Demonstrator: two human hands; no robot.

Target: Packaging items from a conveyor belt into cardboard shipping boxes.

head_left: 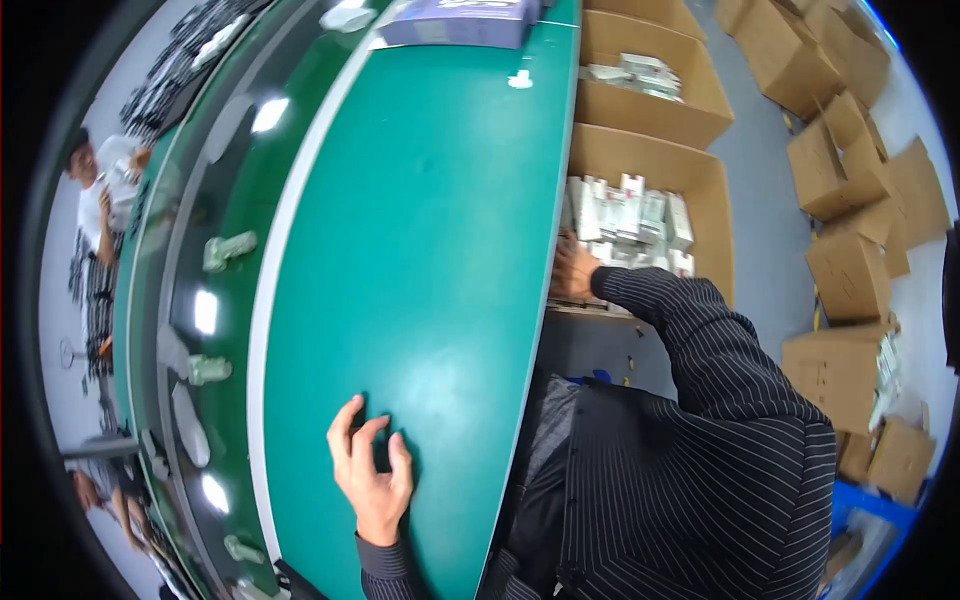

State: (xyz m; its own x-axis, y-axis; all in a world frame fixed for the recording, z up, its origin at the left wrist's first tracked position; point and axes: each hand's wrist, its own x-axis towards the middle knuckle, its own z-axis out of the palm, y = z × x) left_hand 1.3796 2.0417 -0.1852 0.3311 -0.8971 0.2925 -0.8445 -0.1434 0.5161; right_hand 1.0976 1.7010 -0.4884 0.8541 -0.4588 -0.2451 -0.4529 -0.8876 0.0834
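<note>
My left hand [370, 472] hovers over or rests on the green tabletop [430, 210], its fingers apart and curled a little, holding nothing. To the right, my right hand [573, 268] reaches down into an open cardboard carton [650, 143] beside the table edge. Several small white boxes [630, 210] fill that carton, some upright and some leaning. The fingers of my right hand are partly hidden behind the table edge and carton side, so what they touch does not show.
A second carton [640, 108] with white packs stands beyond. At the far end of the table lie a purple box [455, 25] and a small white piece [520, 79]. Pale green handheld devices [230, 250] sit on the conveyor at left; two people are behind it. Empty cartons [845, 270] line the right.
</note>
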